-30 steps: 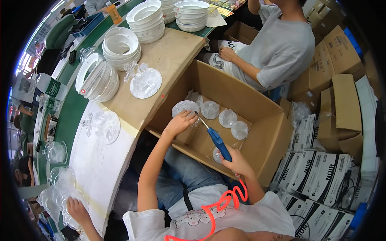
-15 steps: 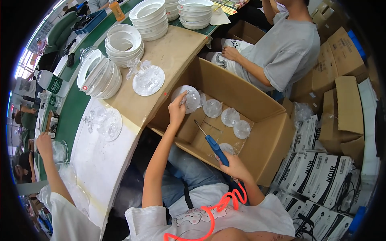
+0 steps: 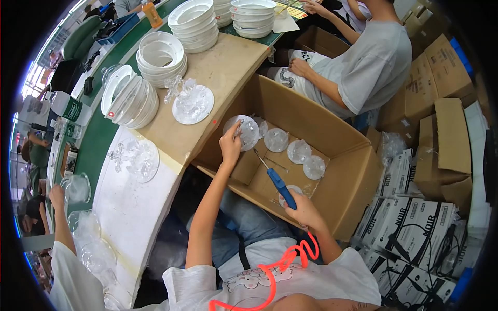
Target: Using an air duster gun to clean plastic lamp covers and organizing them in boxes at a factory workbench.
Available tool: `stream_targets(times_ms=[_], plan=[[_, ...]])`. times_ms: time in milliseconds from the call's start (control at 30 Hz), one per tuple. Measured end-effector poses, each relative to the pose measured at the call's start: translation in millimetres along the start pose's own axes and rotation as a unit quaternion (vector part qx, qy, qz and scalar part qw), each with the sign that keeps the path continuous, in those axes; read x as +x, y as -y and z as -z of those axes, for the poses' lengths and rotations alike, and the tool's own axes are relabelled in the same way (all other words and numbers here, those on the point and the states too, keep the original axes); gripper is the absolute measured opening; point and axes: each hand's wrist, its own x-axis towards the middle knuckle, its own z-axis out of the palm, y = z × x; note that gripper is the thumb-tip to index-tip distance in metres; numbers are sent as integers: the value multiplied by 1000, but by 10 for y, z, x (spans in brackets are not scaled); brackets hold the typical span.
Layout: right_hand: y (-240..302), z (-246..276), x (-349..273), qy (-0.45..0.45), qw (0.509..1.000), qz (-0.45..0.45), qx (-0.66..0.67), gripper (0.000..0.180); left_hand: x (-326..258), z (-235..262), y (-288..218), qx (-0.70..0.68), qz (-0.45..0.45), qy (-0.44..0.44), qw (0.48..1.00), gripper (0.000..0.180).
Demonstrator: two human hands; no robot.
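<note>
Over the near-left side of a large cardboard box (image 3: 340, 129), my left hand (image 3: 231, 142) is closed on the edge of a clear round plastic piece (image 3: 248, 129). My right hand (image 3: 306, 211) grips a blue air blow gun (image 3: 278, 182) with a long thin metal nozzle, its tip pointing up-left toward the round piece and a short way from it. A coiled orange hose (image 3: 282, 263) runs from beside my right wrist across my lap. Inside the box lie several similar clear round pieces (image 3: 276, 140), one partly hidden by my right hand.
To the left, a table (image 3: 238, 52) carries stacks of white rings (image 3: 192, 26) and two clear pieces on round bases (image 3: 193, 104). A co-worker's hand (image 3: 56, 197) is at the far left beside clear domes. Another person in grey (image 3: 373, 62) sits beyond the box; cartons (image 3: 415, 223) stand right.
The co-worker's hand at the left has moved down toward the near side. Another person's arm has come into view at the top. My hands keep nearly the same pose.
</note>
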Motion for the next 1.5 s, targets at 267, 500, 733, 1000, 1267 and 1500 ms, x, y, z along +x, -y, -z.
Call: stream_targets(times_ms=[267,500,733,1000,1267,1500], plan=[[26,30,-72,41,997,-37,-45,23,15,24,-94,-18,-39,-9,999,34],[-9,20,-64,-7,1000,-15,-9,25,-29,60,-69,24,-63,-11,998,35],[-62,-111,-50,-14,1000,-10,-6,25,-59,180,-160,28,-102,-4,994,46],[58,-58,-46,-4,1000,-16,1,25,-92,218,-166,120,-184,-17,975,50],[72,-201,-37,22,999,12,30,29,-165,413,-283,133,-211,-28,968,49],[-131,-85,-266,0,981,-63,182,38,-246,1147,-793,-113,-32,-6,993,24]])
